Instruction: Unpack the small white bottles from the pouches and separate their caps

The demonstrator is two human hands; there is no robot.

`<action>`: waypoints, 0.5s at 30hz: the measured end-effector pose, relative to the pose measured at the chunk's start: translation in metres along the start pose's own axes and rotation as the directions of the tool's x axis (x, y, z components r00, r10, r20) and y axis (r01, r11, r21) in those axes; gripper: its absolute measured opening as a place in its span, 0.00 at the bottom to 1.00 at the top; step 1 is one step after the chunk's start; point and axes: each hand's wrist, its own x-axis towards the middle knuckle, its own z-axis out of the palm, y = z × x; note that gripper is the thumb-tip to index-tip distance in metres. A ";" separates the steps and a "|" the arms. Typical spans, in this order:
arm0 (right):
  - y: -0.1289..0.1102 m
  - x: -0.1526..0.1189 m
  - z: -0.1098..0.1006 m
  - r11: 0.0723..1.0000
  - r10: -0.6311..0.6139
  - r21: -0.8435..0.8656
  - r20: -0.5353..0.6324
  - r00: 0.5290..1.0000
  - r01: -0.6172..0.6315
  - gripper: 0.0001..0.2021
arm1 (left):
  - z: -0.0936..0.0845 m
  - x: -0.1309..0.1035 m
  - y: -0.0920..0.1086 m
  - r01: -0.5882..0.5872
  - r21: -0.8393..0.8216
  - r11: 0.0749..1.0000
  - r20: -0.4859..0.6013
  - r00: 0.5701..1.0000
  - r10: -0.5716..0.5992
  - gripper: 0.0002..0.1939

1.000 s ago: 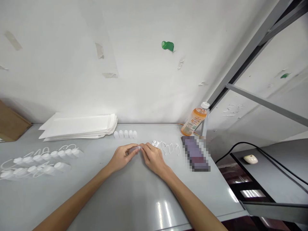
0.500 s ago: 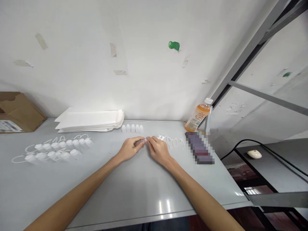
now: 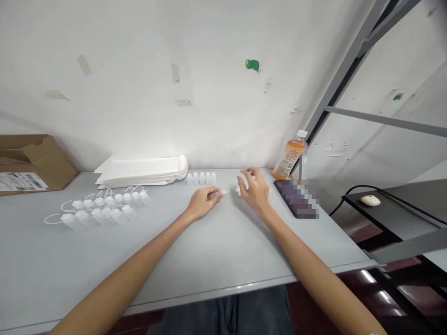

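Observation:
My left hand (image 3: 202, 204) is closed round a small translucent bottle (image 3: 224, 192), whose narrow pale tip points right, out past my fingertips. Most of its body is hidden by my fingers. My right hand (image 3: 257, 193) hovers a little to the right with fingers apart and nothing visible in them. Under and beside its fingertips lie small white parts (image 3: 238, 190), partly covered by the hand. A thin white loop (image 3: 273, 197) shows just right of it. Several small white bottles (image 3: 201, 178) stand in a short row behind my left hand.
Two rows of white capped bottles with loop straps (image 3: 104, 202) stand at left. Behind them are a stack of white envelopes (image 3: 143, 170) and a cardboard box (image 3: 38, 163). An orange drink bottle (image 3: 290, 156) and a phone (image 3: 295, 197) are at right, near a metal frame (image 3: 349, 70).
My right hand has come away from the bottle in my left hand, moving right and opening over the white parts. The camera view has shifted slightly.

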 end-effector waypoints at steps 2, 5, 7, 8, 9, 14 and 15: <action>0.016 0.004 -0.003 0.992 0.074 -0.096 -0.050 0.996 -0.078 0.19 | 0.001 0.000 -0.001 -0.015 -0.002 1.000 -0.015 1.000 0.014 0.21; 0.038 0.004 -0.005 0.960 0.146 -0.236 -0.035 0.989 -0.150 0.21 | 0.002 0.000 -0.002 -0.009 -0.050 0.999 -0.035 0.999 0.007 0.21; 0.050 0.003 -0.006 0.943 0.172 -0.293 0.017 0.985 -0.160 0.23 | 0.002 -0.001 -0.002 0.002 -0.069 0.998 -0.033 0.999 -0.004 0.21; 0.055 0.002 -0.006 0.940 0.180 -0.305 0.058 0.982 -0.154 0.24 | 0.001 -0.002 -0.002 0.005 -0.072 0.997 -0.027 1.000 -0.007 0.21; 0.059 0.003 -0.007 0.939 0.187 -0.311 0.096 0.978 -0.149 0.25 | 0.001 -0.002 -0.001 0.005 -0.072 0.997 -0.022 1.000 -0.006 0.21; 0.075 0.006 -0.011 0.927 0.222 -0.346 0.185 0.957 -0.148 0.28 | -0.001 -0.003 0.001 -0.013 -0.055 0.998 -0.011 1.000 0.013 0.21; 0.078 0.006 -0.012 0.926 0.230 -0.346 0.202 0.952 -0.150 0.28 | -0.001 -0.003 0.002 -0.010 -0.052 0.999 -0.007 1.000 0.010 0.21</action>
